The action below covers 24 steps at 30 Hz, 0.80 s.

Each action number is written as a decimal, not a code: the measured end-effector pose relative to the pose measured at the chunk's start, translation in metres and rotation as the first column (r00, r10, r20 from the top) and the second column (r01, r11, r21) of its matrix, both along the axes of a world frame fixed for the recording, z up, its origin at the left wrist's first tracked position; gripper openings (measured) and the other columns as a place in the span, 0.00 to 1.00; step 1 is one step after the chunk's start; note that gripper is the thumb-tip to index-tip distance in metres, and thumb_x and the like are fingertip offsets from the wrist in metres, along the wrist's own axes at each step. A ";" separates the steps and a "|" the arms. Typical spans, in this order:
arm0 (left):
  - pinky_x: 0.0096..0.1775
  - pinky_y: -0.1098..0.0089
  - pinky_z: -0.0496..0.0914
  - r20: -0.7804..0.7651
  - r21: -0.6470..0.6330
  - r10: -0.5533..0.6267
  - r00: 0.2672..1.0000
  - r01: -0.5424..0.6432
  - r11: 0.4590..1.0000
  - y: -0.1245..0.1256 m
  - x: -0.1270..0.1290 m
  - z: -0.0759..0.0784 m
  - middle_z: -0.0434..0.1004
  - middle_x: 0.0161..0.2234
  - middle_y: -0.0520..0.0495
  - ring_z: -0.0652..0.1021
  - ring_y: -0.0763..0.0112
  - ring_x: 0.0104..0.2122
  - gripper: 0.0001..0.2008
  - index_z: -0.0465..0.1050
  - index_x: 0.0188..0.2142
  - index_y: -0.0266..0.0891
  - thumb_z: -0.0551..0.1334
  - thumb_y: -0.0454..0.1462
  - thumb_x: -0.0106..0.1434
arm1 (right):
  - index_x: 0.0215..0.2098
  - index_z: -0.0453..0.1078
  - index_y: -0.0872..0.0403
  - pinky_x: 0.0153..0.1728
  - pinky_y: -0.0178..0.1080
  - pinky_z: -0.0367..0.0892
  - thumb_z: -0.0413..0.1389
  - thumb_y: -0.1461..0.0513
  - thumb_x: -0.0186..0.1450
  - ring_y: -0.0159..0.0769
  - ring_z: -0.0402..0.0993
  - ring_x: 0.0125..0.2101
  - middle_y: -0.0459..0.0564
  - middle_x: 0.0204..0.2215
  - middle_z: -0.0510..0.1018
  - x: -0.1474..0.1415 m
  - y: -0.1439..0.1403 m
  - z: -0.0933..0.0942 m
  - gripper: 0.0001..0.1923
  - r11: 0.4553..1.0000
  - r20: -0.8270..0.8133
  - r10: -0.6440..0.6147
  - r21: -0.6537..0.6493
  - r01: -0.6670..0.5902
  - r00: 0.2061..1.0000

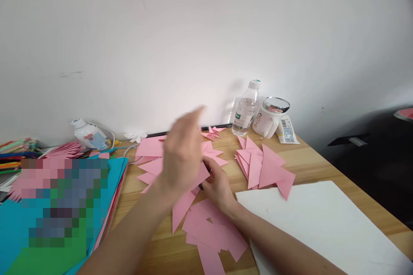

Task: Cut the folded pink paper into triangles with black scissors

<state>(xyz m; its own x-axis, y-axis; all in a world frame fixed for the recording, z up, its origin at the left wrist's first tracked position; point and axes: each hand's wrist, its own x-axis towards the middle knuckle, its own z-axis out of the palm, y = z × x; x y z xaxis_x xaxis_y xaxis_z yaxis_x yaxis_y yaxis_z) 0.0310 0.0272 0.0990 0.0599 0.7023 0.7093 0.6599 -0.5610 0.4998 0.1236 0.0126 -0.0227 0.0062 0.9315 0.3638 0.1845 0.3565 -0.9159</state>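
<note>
A blurred left hand [182, 154], fingers loosely spread, hovers over pink folded paper triangles [155, 159] near the wooden table's [309, 159] back edge. The right hand [217, 182] pinches a small dark object, too hidden to identify, beside pink paper scraps [213, 232].

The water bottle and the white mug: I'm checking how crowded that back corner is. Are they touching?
Cannot tell. In the head view the water bottle stands just left of the white mug; their outlines meet, with no clear gap or contact visible.
</note>
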 end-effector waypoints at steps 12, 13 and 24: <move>0.55 0.44 0.43 -0.739 -0.112 0.231 0.633 -0.453 0.885 0.005 -0.004 -0.065 0.52 0.59 0.29 0.48 0.49 0.60 0.32 0.45 0.60 0.29 0.51 0.29 0.55 | 0.50 0.57 0.50 0.44 0.44 0.67 0.52 0.69 0.58 0.37 0.68 0.41 0.54 0.45 0.66 -0.003 -0.012 0.005 0.22 0.964 -0.135 0.124 0.249 -0.087 0.983; 0.55 0.43 0.42 -0.743 -0.110 0.244 0.624 -0.473 0.874 0.006 -0.003 -0.066 0.52 0.59 0.28 0.47 0.49 0.60 0.33 0.45 0.60 0.28 0.51 0.30 0.55 | 0.49 0.58 0.50 0.42 0.42 0.68 0.52 0.70 0.58 0.35 0.69 0.38 0.53 0.43 0.67 -0.002 -0.013 0.004 0.22 0.961 -0.120 0.118 0.265 -0.083 0.986; 0.55 0.43 0.39 -0.758 -0.082 0.268 0.595 -0.494 0.865 0.016 -0.018 -0.081 0.48 0.60 0.29 0.45 0.50 0.61 0.34 0.44 0.61 0.32 0.52 0.36 0.56 | 0.45 0.59 0.50 0.44 0.42 0.65 0.48 0.74 0.51 0.39 0.67 0.44 0.53 0.43 0.70 -0.001 -0.011 0.013 0.25 0.918 0.133 0.107 0.368 -0.149 0.985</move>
